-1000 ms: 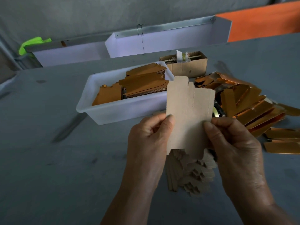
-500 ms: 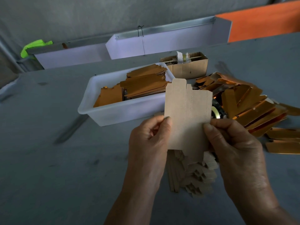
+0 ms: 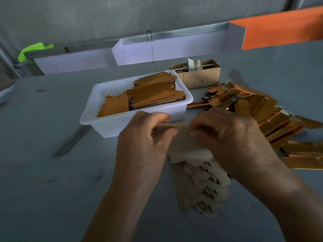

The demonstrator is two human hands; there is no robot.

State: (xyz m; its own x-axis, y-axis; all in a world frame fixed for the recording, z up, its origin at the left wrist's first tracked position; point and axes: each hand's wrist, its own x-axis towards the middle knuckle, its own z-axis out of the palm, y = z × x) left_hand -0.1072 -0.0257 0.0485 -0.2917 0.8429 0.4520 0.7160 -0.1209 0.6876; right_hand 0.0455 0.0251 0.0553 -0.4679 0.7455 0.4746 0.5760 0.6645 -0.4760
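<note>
**Head view**

- Left hand (image 3: 140, 145): fingers (image 3: 153, 118) curled and pressed together. They pinch the upper left edge of the die-cut cardboard blank (image 3: 188, 149) against the thumb. The edge shows as a thin pale strip between the fingertips.
- Right hand (image 3: 234, 137): fingers (image 3: 202, 122) curled down over the blank's upper right part, knuckles toward the camera. They grip the board. The thumb is hidden behind the hand, so its position cannot be told.
- Cardboard blank: held in the air between both hands, just above the stack of flat blanks (image 3: 204, 187). Its top portion is bent over toward the person and its lower portion hangs down to the stack. The face shown is plain brown board. The upper edge is motion-blurred, so the exact fold line cannot be read.
- Stack of flat blanks: lies on the grey table (image 3: 43, 189) directly below the hands, fanned slightly, with notched ends toward the person.
- White plastic tub (image 3: 108, 126): stands just beyond the left hand. It holds folded brown cartons (image 3: 153, 95), stacked flat in two groups — a taller one at the right, a lower one at the left.
- Gold foil cartons (image 3: 272, 117): a loose overlapping pile on the table, right of the tub and beyond the right hand, its shiny faces catching the light.
- Corrugated box (image 3: 201, 79): small, open-topped, behind the tub's right corner, with white scraps and a thin stick across its top.
- White trough (image 3: 174, 49): runs along the far edge of the table, with an orange panel (image 3: 283, 27) at its right end.
</note>
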